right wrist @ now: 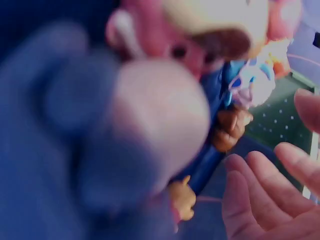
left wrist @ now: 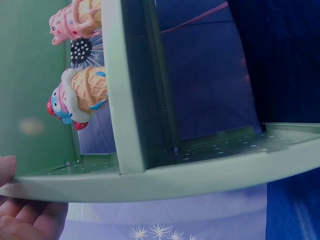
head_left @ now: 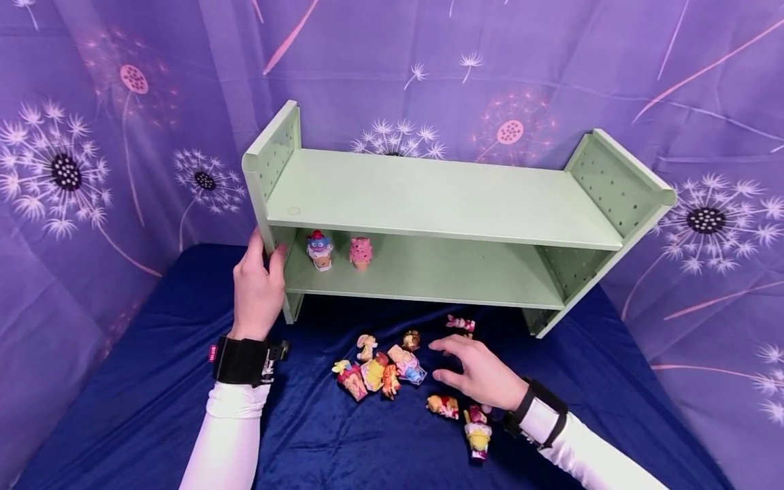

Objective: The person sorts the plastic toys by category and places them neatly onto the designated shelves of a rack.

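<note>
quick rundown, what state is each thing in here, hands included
Green shelf unit, standing upright
Left hand, gripping the unit's left side
Right hand, fingers relaxed, holding nothing
Blue-faced figurine, upright on the lower shelf
Pink figurine, upright beside it, apart
Clustered figurines, lying close together
Bear figurine, lying down
Yellow-and-white figurine, lying down
Blue cloth, spread, wrinkled
Purple curtain, hanging, creased

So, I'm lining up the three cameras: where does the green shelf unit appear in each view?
Head: the green shelf unit stands around the centre, extending rightward.
Left wrist: turned sideways, spanning most of the picture, one edge running across the lower part.
Right wrist: right side, only a part with small holes showing.
Shared landmark: the purple curtain.
</note>
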### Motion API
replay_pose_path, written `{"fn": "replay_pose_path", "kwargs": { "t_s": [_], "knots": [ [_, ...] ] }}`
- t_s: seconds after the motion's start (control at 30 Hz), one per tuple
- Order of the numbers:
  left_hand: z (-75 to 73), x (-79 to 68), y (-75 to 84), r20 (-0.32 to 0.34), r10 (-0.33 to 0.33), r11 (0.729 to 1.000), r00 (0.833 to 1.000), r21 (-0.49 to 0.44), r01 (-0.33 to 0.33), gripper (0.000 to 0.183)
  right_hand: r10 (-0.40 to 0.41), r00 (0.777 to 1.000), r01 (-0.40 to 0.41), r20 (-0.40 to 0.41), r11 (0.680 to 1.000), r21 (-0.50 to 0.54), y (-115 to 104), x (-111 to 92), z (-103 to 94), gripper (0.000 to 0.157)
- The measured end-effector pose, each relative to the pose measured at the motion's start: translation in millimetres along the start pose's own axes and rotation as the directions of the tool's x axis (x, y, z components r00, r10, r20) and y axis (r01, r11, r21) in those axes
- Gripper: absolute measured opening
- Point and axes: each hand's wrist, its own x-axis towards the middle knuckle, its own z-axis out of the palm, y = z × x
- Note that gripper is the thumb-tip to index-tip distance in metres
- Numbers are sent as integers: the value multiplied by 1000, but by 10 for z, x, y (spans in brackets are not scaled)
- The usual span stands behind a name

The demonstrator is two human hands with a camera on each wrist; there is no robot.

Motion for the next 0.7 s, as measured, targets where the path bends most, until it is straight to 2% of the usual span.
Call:
{"fn": "replay_pose_path", "kwargs": {
  "t_s": [0.13, 0.27, 0.4, 0.53, 0.7],
  "knots": [
    [-4, -3, -8, -1, -2, 1000, 1000, -2, 2, 45, 89, 995, -91, 38, 994, 66, -21, 35, 57, 35],
    [-3, -2, -10, 1, -2, 1000, 1000, -5, 2, 45, 154, 980, -162, 123, 986, 51, -64, 100, 111, 35],
    [-5, -1, -6, -2, -5, 1000, 1000, -5, 5, 46, 167, 967, -166, 190, 986, -23, -97, 181, 156, 39],
    [-6, -3, 5, 4, -8, 1000, 1000, 0, 8, 46, 190, 959, -181, 210, 982, -60, -133, 251, 165, 41],
    [-14, -9, 16, 9, -10, 1000, 1000, 2, 10, 46, 201, 952, -181, 233, 978, -103, -203, 321, 178, 30]
  ]
}}
